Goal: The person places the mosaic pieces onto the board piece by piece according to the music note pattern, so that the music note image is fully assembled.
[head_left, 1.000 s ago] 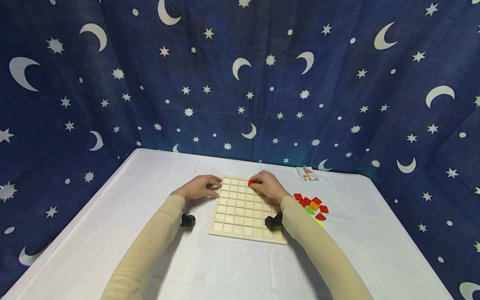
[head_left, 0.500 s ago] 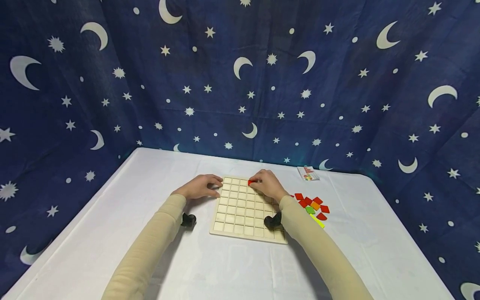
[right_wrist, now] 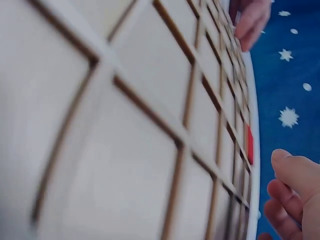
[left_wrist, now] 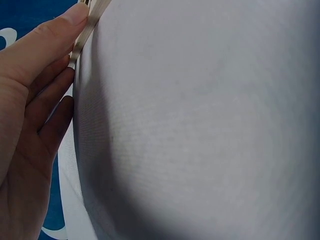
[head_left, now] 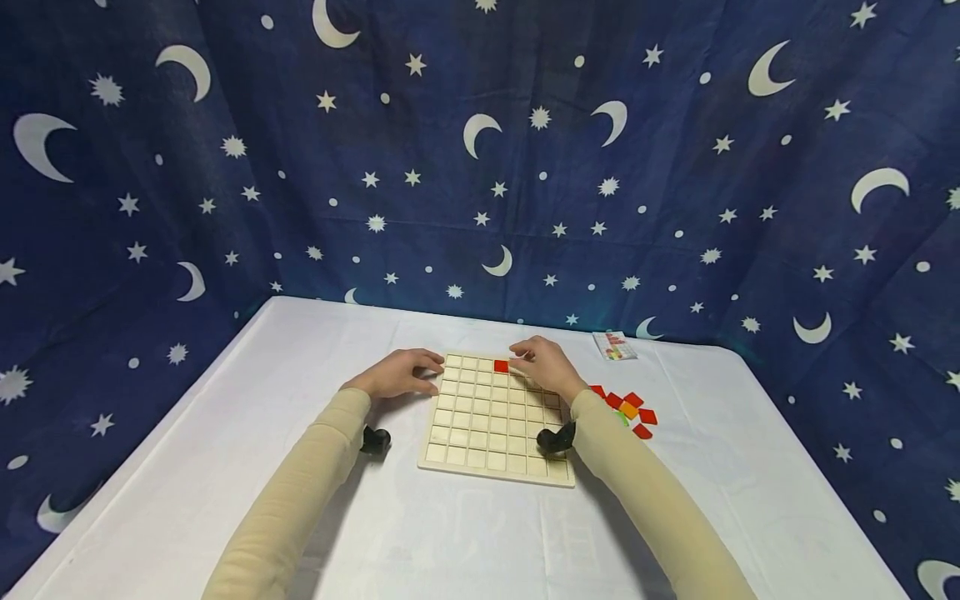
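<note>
Nearest, your left sleeve and right sleeve reach over the white table from either side, so the middle of the gridded board shows between them. The board lies flat, its near edge slightly skewed, probably set square to you so that every cell is within reach.

Farther and to the right, loose red pieces lie with an orange piece and a green piece, likely kept beside the board for your right arm; your sleeve hides part of the pile.

Your left hand is relaxed and unclosed, thumb and fingers touching the board's left edge towards the far corner, seemingly to steady it. Your right hand hovers over the far right, fingers loosely bent and gripping nothing, just beside the red tile. That tile sits in the far row, fourth cell from the left, its raised borders likely keeping it from sliding.

Beyond, a printed card lies far right, face up, presumably for easy viewing, before the starry blue cloth.
</note>
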Available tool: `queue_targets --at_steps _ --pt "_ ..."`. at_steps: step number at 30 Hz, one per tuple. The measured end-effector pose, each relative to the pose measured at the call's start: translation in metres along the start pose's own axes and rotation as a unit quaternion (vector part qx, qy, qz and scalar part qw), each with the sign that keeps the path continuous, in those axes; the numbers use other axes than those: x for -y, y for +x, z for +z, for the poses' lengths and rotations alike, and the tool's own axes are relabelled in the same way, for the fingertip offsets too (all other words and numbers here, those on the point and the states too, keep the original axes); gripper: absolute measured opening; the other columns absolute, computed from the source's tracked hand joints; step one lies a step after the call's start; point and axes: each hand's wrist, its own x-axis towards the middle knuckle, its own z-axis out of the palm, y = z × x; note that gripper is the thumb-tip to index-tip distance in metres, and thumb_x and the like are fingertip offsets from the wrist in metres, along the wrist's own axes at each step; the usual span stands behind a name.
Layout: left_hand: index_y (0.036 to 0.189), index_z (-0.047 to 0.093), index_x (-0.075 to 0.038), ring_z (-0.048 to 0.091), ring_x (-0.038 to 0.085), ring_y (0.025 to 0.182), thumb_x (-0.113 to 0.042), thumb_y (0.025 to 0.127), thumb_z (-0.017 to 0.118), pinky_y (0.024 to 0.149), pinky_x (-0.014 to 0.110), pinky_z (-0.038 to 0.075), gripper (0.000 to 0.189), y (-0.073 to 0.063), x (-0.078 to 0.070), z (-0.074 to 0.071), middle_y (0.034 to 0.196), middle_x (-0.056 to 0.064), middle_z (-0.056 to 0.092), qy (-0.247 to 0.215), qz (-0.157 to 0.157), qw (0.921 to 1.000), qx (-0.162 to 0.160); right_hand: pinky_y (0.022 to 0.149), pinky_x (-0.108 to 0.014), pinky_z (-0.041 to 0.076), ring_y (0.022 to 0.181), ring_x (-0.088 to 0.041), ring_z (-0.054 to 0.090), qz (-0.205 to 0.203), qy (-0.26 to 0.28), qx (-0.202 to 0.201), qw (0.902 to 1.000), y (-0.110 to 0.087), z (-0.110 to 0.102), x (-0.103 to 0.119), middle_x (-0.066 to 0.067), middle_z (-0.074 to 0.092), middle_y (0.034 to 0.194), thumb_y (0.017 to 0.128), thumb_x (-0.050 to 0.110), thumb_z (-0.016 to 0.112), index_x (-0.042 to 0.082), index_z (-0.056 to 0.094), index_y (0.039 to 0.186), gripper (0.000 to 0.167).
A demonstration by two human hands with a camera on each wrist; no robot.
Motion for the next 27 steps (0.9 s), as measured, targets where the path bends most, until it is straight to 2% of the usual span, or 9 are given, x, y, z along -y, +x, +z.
queue_targets --at_steps 4,12,18,22,27 --pt "0.123 0.067 -0.003 0.045 0.031 0.133 -0.027 0.085 0.077 0.114 0.044 0.033 0.046 0.001 0.002 0.001 0.139 0.011 0.055 0.003 0.002 1.0 -0.001 0.092 -0.046 0.051 0.103 -0.028 0.06 0.015 0.002 -0.018 0.9997 -0.011 -0.019 -0.009 -0.015 0.062 0.123 0.096 0.021 0.064 0.0 0.063 0.127 0.038" --pt "0.124 0.067 -0.004 0.044 0.031 0.134 -0.027 0.086 0.076 0.114 0.044 0.032 0.045 0.002 0.005 0.001 0.139 0.011 0.055 -0.002 0.003 1.0 -0.003 0.094 -0.05 0.051 0.104 -0.031 0.06 0.06 -0.022 -0.034 0.9974 -0.039 -0.055 -0.045 -0.015 0.066 0.116 0.095 0.025 0.065 0.0 0.064 0.125 0.039" --pt "0.124 0.066 -0.004 0.044 0.03 0.134 -0.026 0.086 0.076 0.114 0.044 0.032 0.046 0.0 0.005 0.001 0.14 0.011 0.054 -0.004 0.002 1.0 -0.002 0.096 -0.052 0.049 0.103 -0.03 0.06 0.081 -0.045 0.004 0.9957 -0.06 -0.066 -0.067 -0.012 0.068 0.112 0.094 0.023 0.067 0.003 0.066 0.124 0.037" --pt "0.125 0.066 -0.003 0.044 0.031 0.134 -0.026 0.086 0.076 0.114 0.043 0.032 0.046 0.0 0.004 0.0 0.139 0.011 0.055 -0.005 0.008 0.9999 -0.003 0.095 -0.049 0.051 0.099 -0.026 0.06 0.077 -0.061 0.038 0.9944 -0.069 -0.067 -0.074 -0.009 0.069 0.109 0.092 0.022 0.069 0.004 0.067 0.122 0.035" --pt "0.125 0.066 -0.003 0.044 0.03 0.134 -0.025 0.086 0.076 0.114 0.043 0.032 0.046 0.0 0.004 0.0 0.139 0.011 0.055 -0.008 0.012 0.9999 -0.002 0.091 -0.046 0.054 0.093 -0.023 0.059 0.062 -0.07 0.045 0.9946 -0.073 -0.061 -0.074 -0.006 0.069 0.102 0.09 0.022 0.072 0.005 0.071 0.113 0.028"
